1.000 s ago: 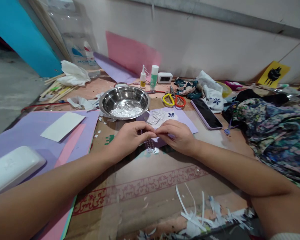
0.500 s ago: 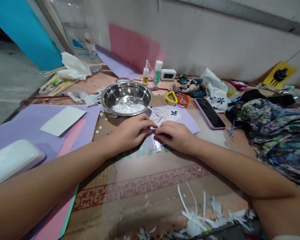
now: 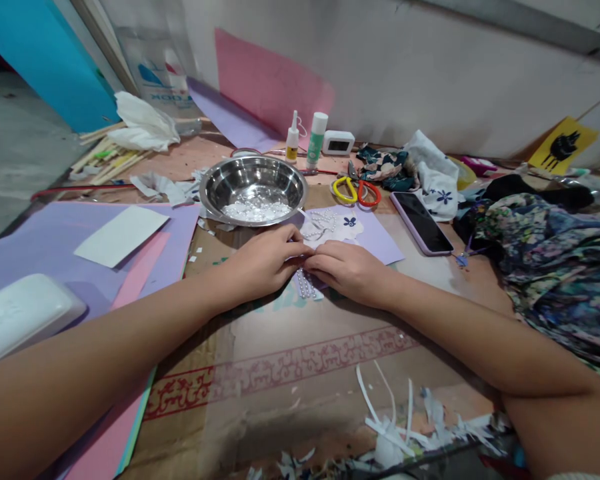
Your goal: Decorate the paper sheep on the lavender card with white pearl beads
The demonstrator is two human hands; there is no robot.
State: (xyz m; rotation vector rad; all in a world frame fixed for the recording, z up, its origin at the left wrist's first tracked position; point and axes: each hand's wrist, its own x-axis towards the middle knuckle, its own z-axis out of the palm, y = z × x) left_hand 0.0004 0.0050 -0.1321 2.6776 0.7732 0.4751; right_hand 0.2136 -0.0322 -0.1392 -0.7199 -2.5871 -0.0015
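My left hand and my right hand meet fingertip to fingertip in the middle of the work surface. Both have their fingers pinched at the upper end of a strip of pearl beads, whose rows hang out below the fingertips; the pinched end is hidden. Beneath and behind the hands lies a purple card. On it sits a white cut-out piece with a dark blue flower and a curved string of small pearls.
A steel bowl of white bits stands just beyond my left hand. Behind are scissors, a glue stick and a small glue bottle. A phone lies right, coloured paper left, paper scraps in front.
My fingertips have drawn closer together over the pearl strip, with the right fingers covering more of its upper end. The view has shifted slightly; other things stay put.
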